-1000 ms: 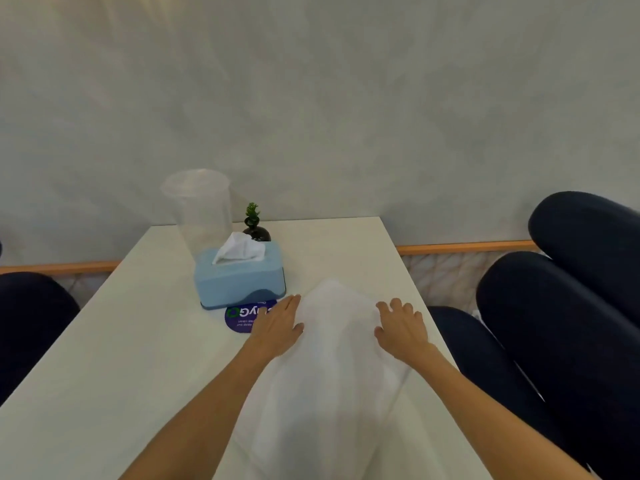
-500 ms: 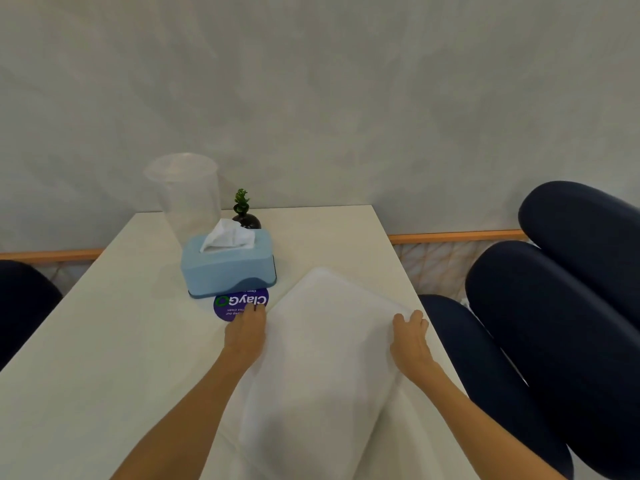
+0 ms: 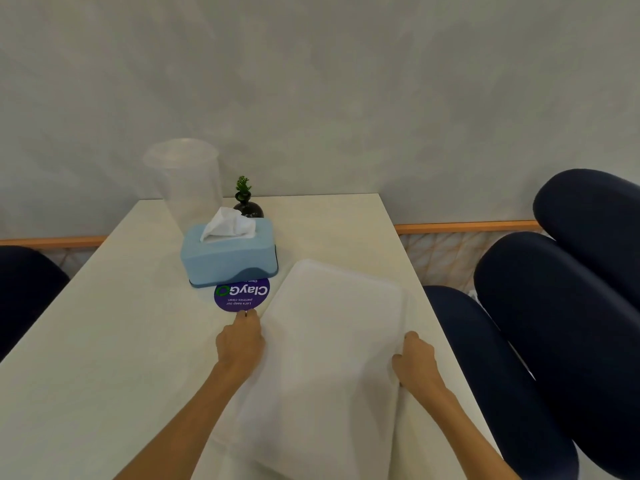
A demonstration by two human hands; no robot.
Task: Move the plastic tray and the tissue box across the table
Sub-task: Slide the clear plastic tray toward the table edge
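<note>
Starting at about 10 o'clock on the table [image 3: 104,341], there's a clear plastic container [image 3: 188,181] by the wall, with the tissue box [image 3: 228,256] right in front of it, sitting untouched and overlapping the purple sticker [image 3: 241,295]. A tiny potted plant [image 3: 246,202] peeks out behind the box.

Your left hand [image 3: 239,344] is curled on the left edge of the plastic tray [image 3: 332,348], fingertips almost touching the sticker. The tray fills the middle and right of the table, far corner pointing to 12. Your right hand [image 3: 414,363] grips its right edge, which sits close to the table's 3 o'clock edge.

My two cents: keep both grips even and slide or lift it level, steering that far-left corner clear of the tissue box so you don't shove it.
</note>
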